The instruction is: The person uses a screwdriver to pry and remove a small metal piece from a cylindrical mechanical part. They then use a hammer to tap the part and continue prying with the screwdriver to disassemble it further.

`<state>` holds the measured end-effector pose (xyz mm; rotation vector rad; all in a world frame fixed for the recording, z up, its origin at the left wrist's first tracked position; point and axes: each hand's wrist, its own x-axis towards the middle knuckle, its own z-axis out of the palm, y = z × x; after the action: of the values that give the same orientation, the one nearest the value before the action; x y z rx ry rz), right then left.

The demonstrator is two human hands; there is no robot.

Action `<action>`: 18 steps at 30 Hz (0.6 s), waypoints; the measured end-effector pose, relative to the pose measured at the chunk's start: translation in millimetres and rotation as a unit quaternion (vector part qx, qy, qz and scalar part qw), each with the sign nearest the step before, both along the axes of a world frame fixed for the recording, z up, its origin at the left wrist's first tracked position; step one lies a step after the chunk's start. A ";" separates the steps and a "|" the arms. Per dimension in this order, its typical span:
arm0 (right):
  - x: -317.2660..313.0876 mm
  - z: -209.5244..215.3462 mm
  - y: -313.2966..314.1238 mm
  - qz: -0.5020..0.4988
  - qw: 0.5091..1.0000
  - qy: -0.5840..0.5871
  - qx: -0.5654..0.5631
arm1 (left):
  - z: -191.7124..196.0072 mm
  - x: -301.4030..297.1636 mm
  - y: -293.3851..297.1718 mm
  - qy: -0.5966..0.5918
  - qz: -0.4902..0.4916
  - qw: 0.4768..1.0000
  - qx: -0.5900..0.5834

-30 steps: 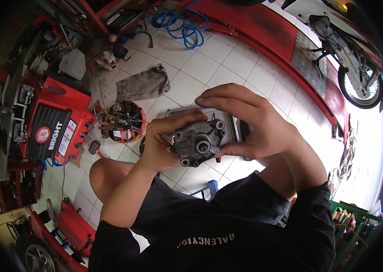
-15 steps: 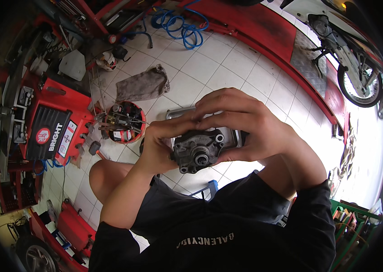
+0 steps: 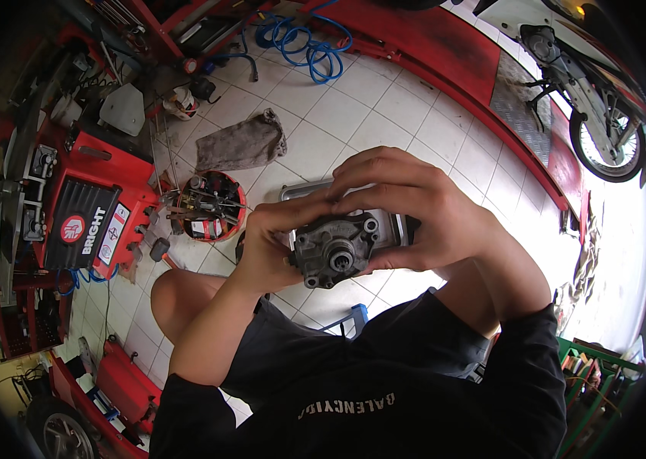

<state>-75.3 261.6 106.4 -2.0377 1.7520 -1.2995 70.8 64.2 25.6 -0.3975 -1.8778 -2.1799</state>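
Between both hands is a grey cast-metal housing (image 3: 327, 233) with bolt holes around its flange and a splined shaft end facing up toward me. My left hand (image 3: 263, 249) is wrapped around its left side, the fingers reaching over the far edge. My right hand (image 3: 438, 218) grips the other side, thumb near the lower right of the flange and fingers arched over the top. Fingertips of the two hands meet at the far side. The housing's underside is hidden. Behind it on the floor, a silver metal tray (image 3: 301, 189) shows in part.
A round red container of tools (image 3: 237, 193) stands left of my hands, with a hammer (image 3: 160, 250) by my knee. A grey rag (image 3: 240, 143) lies farther off. There are a red machine (image 3: 120, 164), a coiled blue hose (image 3: 292, 46), a red lift platform (image 3: 445, 57) and a motorcycle (image 3: 606, 115).
The housing has tilted slightly in my hands, its shaft end shifting a little upward in the picture. Both hands keep nearly the same grip and place.
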 end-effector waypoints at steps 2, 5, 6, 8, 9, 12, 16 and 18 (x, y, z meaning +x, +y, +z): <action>-0.8 0.4 -0.8 0.004 1.000 -0.007 0.004 | 0.1 1.2 0.9 -0.015 0.004 1.000 0.013; -4.9 -7.5 -0.4 -0.010 1.000 -0.029 0.005 | 2.8 2.9 0.6 -0.074 0.023 0.997 -0.009; -7.2 -10.9 -0.3 -0.018 0.999 -0.040 0.020 | 3.8 3.2 0.7 -0.099 0.031 0.994 -0.023; -13.0 -16.6 -0.8 -0.034 0.996 -0.060 0.050 | 5.1 0.8 3.2 -0.120 0.034 0.992 -0.026; -16.1 -18.4 -1.4 -0.029 0.996 -0.061 0.061 | 6.2 -0.2 4.5 -0.131 0.035 0.990 -0.027; -20.2 -20.1 -2.2 -0.022 0.993 -0.070 0.096 | 7.8 1.8 7.7 -0.158 0.038 0.987 -0.015; -20.4 -22.0 -2.4 -0.038 0.987 -0.087 0.132 | 8.9 2.9 9.5 -0.196 0.047 0.979 0.004; -19.5 -21.4 -1.3 -0.042 0.987 -0.084 0.132 | 5.7 3.2 11.8 -0.200 0.023 0.975 0.098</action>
<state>-94.8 260.3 85.0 -1.6791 1.8375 -1.1527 74.0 76.0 31.3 0.1321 -1.8004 -2.5283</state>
